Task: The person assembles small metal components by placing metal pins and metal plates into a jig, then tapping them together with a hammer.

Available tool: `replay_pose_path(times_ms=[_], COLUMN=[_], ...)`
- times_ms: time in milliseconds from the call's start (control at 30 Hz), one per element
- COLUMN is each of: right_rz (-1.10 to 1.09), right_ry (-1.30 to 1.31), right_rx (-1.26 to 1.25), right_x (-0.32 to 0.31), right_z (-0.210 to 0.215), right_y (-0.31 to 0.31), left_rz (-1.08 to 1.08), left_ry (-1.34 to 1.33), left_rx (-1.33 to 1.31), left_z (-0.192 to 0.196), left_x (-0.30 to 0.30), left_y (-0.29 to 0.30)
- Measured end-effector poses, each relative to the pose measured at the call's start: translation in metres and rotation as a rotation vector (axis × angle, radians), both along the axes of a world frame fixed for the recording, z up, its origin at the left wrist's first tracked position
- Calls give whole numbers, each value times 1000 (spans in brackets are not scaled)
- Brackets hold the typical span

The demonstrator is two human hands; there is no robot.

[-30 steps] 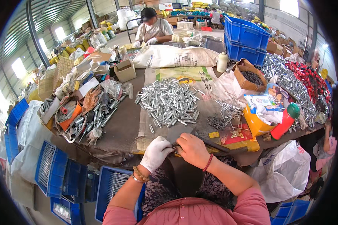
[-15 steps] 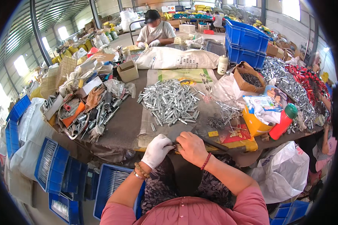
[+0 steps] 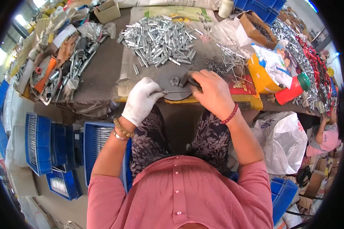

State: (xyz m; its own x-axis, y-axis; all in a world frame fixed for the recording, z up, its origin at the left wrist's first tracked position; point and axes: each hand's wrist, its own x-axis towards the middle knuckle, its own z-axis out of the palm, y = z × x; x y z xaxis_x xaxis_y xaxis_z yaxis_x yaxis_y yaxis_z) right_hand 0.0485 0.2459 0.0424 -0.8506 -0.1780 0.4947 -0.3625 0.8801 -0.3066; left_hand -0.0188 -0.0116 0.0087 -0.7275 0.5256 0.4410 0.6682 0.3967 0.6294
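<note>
We see a broad table running under everything, and we take the round plate at its near edge as our landmark. A white sack hangs right of the plate and toward us; a blue bin full of thin metal pieces stands left of it and below. Beyond the plate spreads a pile of silver sleeves, and to its right sit an orange bag and a red bottle. Our two hands flank the plate. The left hand, gloved in white, is at its left edge, thumb and fingers pinched together on one end of a thin rod. The bare right hand is at its right edge, fingers curled over a dark tool (its handle is mostly hidden from us) whose blunt end juts over the plate. The rod lies over the plate's near part, its long axis running nearly left to right, with the free end pointing at the right hand but apart from its fingers; so the left hand, touching it, is nearer. Smallest of all, a nut-like ring sits about mid-plate, just past the rod and left of the tool's end.
</note>
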Motion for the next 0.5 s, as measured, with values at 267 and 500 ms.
replay_pose_path(times_ms=[267, 500], right_rz=[-27, 152], right_ry=[-89, 75], right_rx=[-101, -55], right_x=[5, 18], right_z=[-12, 20], right_y=[8, -23], left_rz=[4, -32], left_ry=[-27, -3], left_rx=[12, 12], left_z=[-11, -9], left_x=[4, 6], left_y=[-2, -4])
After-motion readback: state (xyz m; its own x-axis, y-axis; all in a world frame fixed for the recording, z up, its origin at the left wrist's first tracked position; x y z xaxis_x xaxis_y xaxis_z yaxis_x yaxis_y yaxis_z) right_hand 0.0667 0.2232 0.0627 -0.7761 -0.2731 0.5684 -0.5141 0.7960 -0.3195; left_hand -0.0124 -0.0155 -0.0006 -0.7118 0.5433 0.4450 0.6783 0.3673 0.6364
